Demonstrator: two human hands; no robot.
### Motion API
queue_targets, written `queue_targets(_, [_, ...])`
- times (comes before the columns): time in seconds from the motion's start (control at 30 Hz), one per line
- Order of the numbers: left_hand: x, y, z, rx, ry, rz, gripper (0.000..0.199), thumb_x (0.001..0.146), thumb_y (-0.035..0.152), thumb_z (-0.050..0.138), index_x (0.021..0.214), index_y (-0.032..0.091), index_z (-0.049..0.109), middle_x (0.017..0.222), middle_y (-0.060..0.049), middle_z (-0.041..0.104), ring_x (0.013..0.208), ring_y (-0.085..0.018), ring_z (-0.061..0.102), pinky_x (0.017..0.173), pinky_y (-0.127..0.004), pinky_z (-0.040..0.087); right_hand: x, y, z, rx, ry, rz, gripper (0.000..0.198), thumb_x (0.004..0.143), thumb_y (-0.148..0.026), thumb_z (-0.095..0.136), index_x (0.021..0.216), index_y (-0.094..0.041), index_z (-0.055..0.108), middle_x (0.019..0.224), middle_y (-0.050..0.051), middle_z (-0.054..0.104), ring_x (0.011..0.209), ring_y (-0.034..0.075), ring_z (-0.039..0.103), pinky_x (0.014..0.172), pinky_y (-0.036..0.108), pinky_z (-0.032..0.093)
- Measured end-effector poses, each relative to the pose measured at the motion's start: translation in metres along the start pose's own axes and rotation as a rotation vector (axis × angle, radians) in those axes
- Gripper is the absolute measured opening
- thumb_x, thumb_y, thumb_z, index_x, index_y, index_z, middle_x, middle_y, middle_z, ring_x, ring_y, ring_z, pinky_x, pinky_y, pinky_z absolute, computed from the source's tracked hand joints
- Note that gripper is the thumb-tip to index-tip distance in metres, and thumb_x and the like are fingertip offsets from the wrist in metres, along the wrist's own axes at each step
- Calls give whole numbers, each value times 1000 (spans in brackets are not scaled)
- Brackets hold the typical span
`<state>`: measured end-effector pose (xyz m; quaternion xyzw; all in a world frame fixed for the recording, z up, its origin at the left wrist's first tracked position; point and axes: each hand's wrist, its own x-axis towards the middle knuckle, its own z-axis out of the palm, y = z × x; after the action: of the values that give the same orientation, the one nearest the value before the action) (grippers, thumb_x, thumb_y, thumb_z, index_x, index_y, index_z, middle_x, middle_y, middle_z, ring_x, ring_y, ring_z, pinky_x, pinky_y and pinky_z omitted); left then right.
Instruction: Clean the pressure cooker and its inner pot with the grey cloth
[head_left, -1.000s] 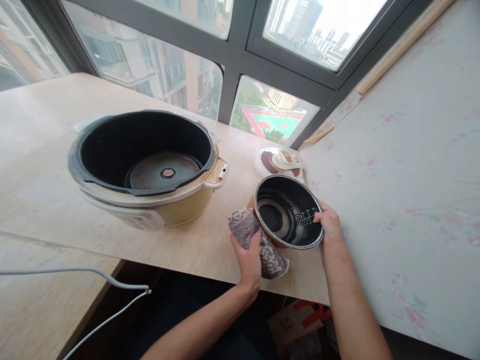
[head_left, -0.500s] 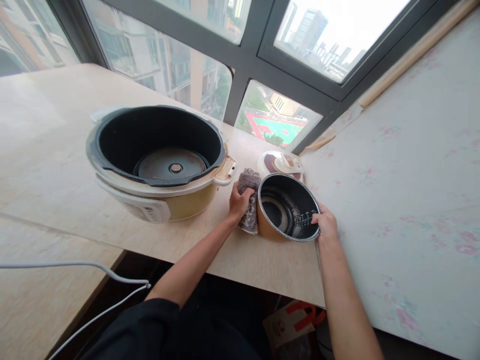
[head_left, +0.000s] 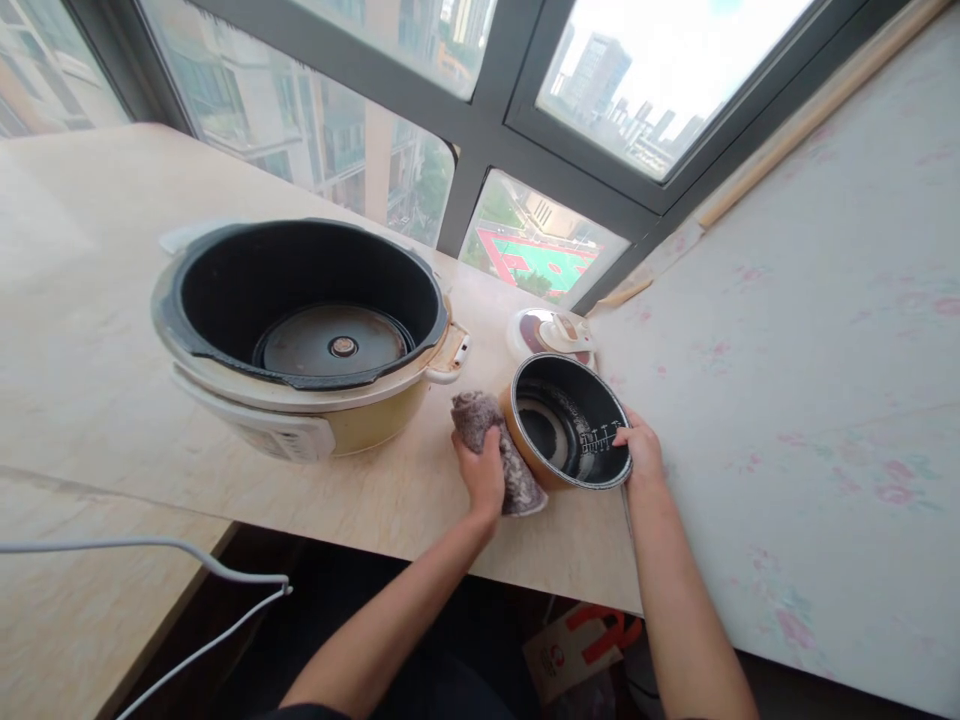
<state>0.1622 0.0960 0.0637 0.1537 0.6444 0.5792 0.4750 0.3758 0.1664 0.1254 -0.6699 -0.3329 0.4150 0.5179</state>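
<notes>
Both hands are occupied: a bunched, patterned towel [head_left: 517, 483] is grasped by the left hand [head_left: 481, 475], and the rim of a black-lined inner pot [head_left: 534, 450] is gripped by the right hand [head_left: 643, 452], with a digit hooked inside. With the pot taken as the dial's centre, a white cord [head_left: 187, 546] is seen far out toward eight o'clock. The pressure-cooker body [head_left: 379, 418], lidless, is set on the counter [head_left: 352, 510] at about ten o'clock. At eight o'clock, the towel is held against the pot's outer wall. At about twelve, a white-and-maroon lid [head_left: 551, 332] is partly hidden by the pot.

The pot is seen at the counter's right end, apparently tipped; whether its base is fully supported cannot be told. It would probably be stiff, moderately light and smooth-sided, so it is best held by the rim at three or four o'clock. The towel should be soft and easily squeezed.

Movement is limited at three o'clock by the floral-papered wall [head_left: 787, 420], close beside the right hand, and at six by the counter's near edge. More room is offered toward eight o'clock, between towel and cooker.
</notes>
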Motion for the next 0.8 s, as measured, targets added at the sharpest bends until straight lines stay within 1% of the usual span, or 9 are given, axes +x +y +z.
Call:
queue_targets(0.1, [-47,-25,3,-144,32,-35,69,85,43,64,142,19,34,144,-18,52,132,-26,55,113,-41,40,0,1,0,0,-13,-16,90,36,-14,50,125,-10,65,70,1,69,57,18,53,44,24,38])
queue_targets(0.17, [-66,-38,7,-170,8,16,78,83,45,66,146,17,29,148,-20,47,138,-27,49,116,-40,37,0,1,1,20,-21,-26,87,36,-14,50,121,-9,66,67,0,67,57,17,52,44,25,37])
queue_targets(0.23, [-76,-48,11,-161,-31,96,82,83,49,68,146,15,28,149,-22,45,141,-27,46,117,-38,36,0,2,2,41,-5,-26,83,36,-14,49,117,-11,65,66,-1,65,56,17,51,43,25,37])
queue_targets(0.3, [-81,-55,15,-143,-60,162,84,82,53,68,145,13,28,149,-24,44,141,-28,46,116,-37,37,0,4,4,57,25,-21,79,36,-16,48,113,-13,64,66,-1,64,56,17,51,43,25,37])
queue_targets(0.37, [-84,-60,20,-137,-73,187,87,82,56,67,145,12,26,150,-26,42,141,-28,46,116,-37,37,-1,6,5,76,55,-22,75,37,-17,47,110,-16,63,68,-2,64,58,17,52,43,25,38])
queue_targets(0.5, [-88,-63,30,-152,-69,162,90,85,57,64,148,13,18,154,-27,36,144,-28,42,119,-39,33,-9,13,10,127,120,-32,68,38,-18,46,105,-19,59,70,-3,60,63,17,52,47,25,40])
queue_targets(0.63, [-89,-58,34,-161,-29,171,89,86,52,64,149,14,14,156,-26,33,145,-28,40,119,-40,33,-31,21,21,171,157,-55,64,40,-17,45,102,-22,55,75,-4,57,67,14,51,52,22,40])
queue_targets(0.7, [-88,-56,33,-160,-8,169,86,87,50,64,149,15,15,156,-26,34,145,-27,41,119,-39,34,-45,24,30,205,167,-77,63,41,-16,45,103,-22,53,82,-4,59,70,13,52,57,22,43])
queue_targets(0.8, [-88,-56,32,-159,28,181,82,87,50,64,147,17,18,156,-24,35,145,-26,41,120,-39,32,-70,27,46,285,187,-114,66,44,-15,46,110,-23,49,98,-1,62,82,15,57,74,27,50])
